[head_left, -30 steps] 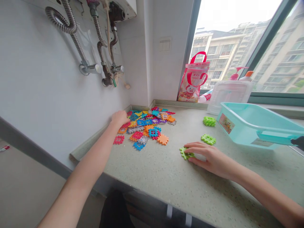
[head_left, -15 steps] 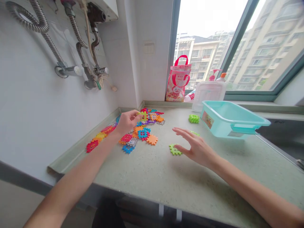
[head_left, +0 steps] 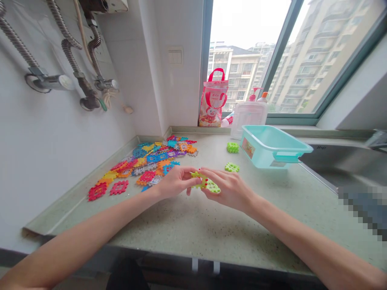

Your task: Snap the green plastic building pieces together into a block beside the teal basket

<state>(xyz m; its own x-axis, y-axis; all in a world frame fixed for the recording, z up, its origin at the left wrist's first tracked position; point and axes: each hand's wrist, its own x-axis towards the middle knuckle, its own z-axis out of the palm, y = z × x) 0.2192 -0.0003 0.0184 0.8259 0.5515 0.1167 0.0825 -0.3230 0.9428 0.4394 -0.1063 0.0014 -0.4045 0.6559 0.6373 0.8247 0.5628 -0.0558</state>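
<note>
Both hands meet above the worktop (head_left: 211, 229). The left hand (head_left: 173, 182) pinches a yellow-green tile (head_left: 197, 178) with its fingers (head_left: 188, 173), and the right hand (head_left: 230, 188) holds a light green tile (head_left: 212, 187) against it. Left of them lies a heap of coloured tiles (head_left: 151, 161). Two more green tiles (head_left: 232, 167) lie near a turquoise tub (head_left: 272, 147). A red-handled bag (head_left: 213, 100) stands by the window.

Left hand (head_left: 174, 182) and right hand (head_left: 227, 187) meet fingertip to fingertip, pinching.
</note>
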